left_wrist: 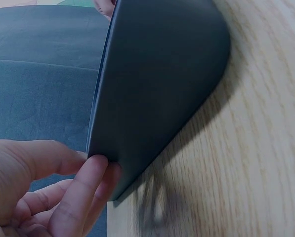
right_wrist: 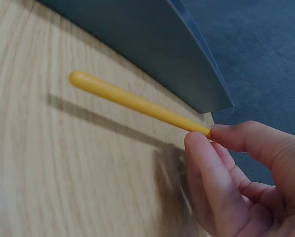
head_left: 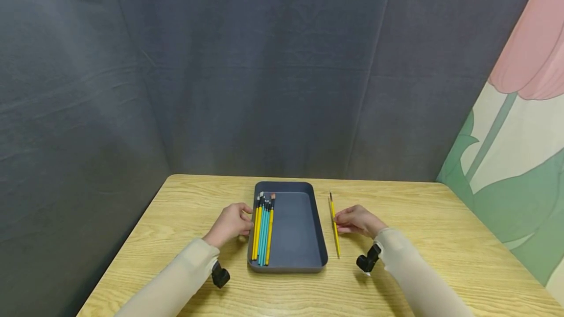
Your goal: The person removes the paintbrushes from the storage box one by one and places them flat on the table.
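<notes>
A dark grey tray [head_left: 295, 229] lies on the table, with several yellow and teal paintbrushes [head_left: 263, 231] side by side along its left wall, bristles toward the far end. My left hand [head_left: 232, 224] is at the tray's left side; in the left wrist view its thumb meets the rim and its fingers [left_wrist: 80, 195] rest against the outer wall. Right of the tray, my right hand [head_left: 358, 220] pinches a yellow paintbrush [head_left: 335, 229] between thumb and fingertips. In the right wrist view the brush's rounded handle end [right_wrist: 83, 79] stands off the table, and its bristles are out of sight.
The light wooden table [head_left: 198, 194] ends at a dark grey curtain [head_left: 264, 87] behind and to the left. A flower-patterned cloth [head_left: 520, 160] hangs at the right. Each sleeve carries a small black wrist camera [head_left: 369, 258].
</notes>
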Available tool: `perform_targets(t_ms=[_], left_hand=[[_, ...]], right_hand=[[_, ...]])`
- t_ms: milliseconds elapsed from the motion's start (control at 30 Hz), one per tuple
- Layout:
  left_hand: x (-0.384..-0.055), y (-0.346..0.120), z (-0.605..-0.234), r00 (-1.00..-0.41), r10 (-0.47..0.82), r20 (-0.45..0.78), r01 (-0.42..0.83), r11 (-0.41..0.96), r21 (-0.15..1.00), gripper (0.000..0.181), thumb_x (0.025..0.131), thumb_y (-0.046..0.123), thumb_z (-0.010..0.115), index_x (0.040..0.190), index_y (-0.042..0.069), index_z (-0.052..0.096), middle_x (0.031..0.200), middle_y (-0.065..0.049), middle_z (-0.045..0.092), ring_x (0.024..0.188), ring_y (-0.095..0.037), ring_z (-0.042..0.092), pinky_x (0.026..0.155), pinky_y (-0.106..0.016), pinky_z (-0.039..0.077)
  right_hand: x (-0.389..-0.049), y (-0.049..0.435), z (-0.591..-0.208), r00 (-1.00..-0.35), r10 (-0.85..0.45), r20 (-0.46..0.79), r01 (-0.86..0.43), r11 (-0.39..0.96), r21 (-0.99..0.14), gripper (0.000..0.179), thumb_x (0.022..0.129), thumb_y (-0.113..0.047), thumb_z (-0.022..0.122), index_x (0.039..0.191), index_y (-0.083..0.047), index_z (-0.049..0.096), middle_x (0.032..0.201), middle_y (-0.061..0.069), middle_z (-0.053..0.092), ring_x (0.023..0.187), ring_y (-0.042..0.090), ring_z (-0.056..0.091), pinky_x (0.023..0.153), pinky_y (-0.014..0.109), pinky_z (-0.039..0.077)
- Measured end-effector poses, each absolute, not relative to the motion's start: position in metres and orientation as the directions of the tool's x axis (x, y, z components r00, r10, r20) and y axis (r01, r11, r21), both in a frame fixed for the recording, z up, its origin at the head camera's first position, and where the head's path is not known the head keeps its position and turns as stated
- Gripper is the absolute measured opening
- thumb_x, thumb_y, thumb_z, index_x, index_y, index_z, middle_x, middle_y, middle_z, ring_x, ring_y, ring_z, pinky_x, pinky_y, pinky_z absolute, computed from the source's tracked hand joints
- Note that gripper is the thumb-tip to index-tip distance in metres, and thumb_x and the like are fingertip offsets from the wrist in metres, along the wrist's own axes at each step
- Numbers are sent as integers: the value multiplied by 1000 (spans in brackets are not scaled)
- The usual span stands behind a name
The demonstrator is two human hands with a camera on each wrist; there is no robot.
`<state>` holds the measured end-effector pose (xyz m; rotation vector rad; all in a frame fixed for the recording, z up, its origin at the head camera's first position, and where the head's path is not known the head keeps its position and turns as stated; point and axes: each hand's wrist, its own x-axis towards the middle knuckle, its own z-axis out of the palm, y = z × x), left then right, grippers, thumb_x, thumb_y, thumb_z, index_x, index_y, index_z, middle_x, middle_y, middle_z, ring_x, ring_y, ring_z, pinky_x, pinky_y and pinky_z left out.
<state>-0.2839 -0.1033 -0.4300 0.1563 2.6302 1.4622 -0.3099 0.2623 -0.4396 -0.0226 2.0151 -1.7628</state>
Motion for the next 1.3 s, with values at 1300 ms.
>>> perform_targets(t_ms=[1300], left_hand=[[-282,-102,-428,-987,148,-70,21,538,843,34,80,-5,67,114,-5,60,82,-10,65,66,-16,66,62,-29,61]], right_hand=[[-317,260,-445,-912,-161,-377,316,311,-896,20,88,6,58,104,18,57,65,3,64,56,7,63,57,20,58]])
